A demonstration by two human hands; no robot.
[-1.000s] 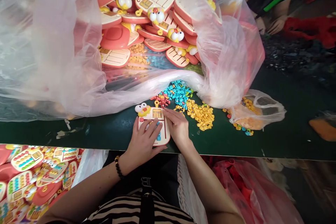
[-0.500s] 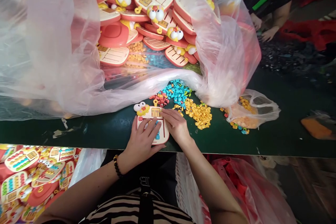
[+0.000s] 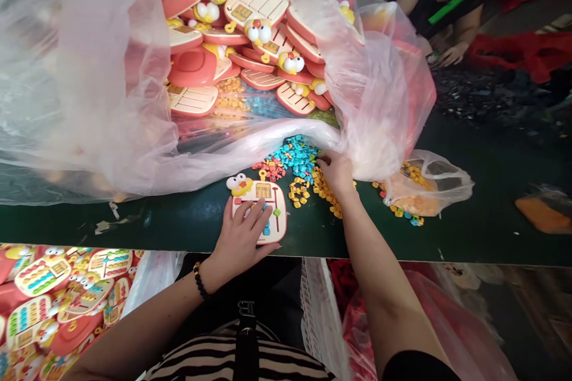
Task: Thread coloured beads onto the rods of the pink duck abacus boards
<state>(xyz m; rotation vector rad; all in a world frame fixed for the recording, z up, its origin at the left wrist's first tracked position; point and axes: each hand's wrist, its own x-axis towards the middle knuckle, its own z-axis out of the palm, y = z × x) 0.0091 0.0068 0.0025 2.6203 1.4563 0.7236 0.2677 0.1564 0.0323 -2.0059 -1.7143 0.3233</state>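
Note:
A cream toy board point(image 3: 281, 227) with a red rim, slots and a yellow big-eyed head point(image 3: 242, 186) lies near the table's front edge. My left hand point(image 3: 239, 231) holds it, fingers over its face and thumb along the lower edge. Blue beads and a red one show around those fingers. One green bead point(image 3: 277, 212) sits on the right-hand slot. At the loose beads, my right hand point(image 3: 338, 172) has its fingertips pinched together beside the blue beads point(image 3: 298, 158) and a few green ones. Whatever is between them is hidden. Yellow beads point(image 3: 325, 189) lie partly under this hand.
A large clear plastic bag point(image 3: 147, 155) full of toy boards point(image 3: 257, 0) covers the back of the dark green table point(image 3: 402, 244). Red beads point(image 3: 272, 169) lie near the board. A small bag point(image 3: 447, 190) is at right. Bead-filled boards point(image 3: 42, 277) lie lower left. A co-worker's hand point(image 3: 453, 55) shows upper right.
My right hand has left the board's right side and reached up and right to the beads. The green bead on the right-hand slot is now uncovered. My left hand stays on the board.

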